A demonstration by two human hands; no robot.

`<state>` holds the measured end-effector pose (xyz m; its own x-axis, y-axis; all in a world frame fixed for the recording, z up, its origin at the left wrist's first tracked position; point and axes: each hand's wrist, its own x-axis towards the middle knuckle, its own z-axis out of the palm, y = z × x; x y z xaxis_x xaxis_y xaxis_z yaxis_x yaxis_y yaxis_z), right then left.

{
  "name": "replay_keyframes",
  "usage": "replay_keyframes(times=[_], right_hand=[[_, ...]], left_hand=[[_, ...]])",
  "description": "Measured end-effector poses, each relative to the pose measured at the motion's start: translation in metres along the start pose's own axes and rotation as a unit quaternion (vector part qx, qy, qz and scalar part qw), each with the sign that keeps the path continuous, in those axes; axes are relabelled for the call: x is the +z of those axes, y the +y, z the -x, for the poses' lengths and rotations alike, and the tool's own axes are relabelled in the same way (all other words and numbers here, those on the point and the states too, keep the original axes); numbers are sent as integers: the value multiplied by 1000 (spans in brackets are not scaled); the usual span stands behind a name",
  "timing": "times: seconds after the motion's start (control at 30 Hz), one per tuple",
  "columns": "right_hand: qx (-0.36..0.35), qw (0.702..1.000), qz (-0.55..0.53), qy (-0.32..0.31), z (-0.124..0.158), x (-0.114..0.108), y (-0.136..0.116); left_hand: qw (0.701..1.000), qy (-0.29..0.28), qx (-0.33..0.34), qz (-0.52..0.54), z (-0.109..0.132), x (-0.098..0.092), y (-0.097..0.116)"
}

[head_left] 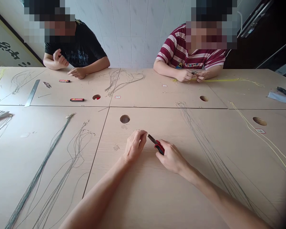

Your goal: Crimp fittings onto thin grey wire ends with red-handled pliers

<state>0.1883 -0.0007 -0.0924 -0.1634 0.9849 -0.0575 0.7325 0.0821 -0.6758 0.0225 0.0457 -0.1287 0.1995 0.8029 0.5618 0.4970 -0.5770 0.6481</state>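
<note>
Brace the left hand [134, 144], grip pinched together, well in from the far edge of the pale wooden counter [171, 197], the right hand [171, 156] clamped on the red-and-black-handled metal tool [158, 147].

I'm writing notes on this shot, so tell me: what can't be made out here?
All in the head view:
What, if anything, the left hand pinches: too small to tell at its fingertips.
The grip end of the tool: hidden by the right hand.
The lower ends of the green strings: cut off by the bottom edge.
Print on the small labels: too small.
</note>
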Motion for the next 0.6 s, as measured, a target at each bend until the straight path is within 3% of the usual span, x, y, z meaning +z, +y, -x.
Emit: replay_keyframes(times=[0.6], right_hand=[[-8, 1000, 11, 1, -2, 0, 4]], left_hand=[[1000, -22, 10, -13, 0, -1, 0]])
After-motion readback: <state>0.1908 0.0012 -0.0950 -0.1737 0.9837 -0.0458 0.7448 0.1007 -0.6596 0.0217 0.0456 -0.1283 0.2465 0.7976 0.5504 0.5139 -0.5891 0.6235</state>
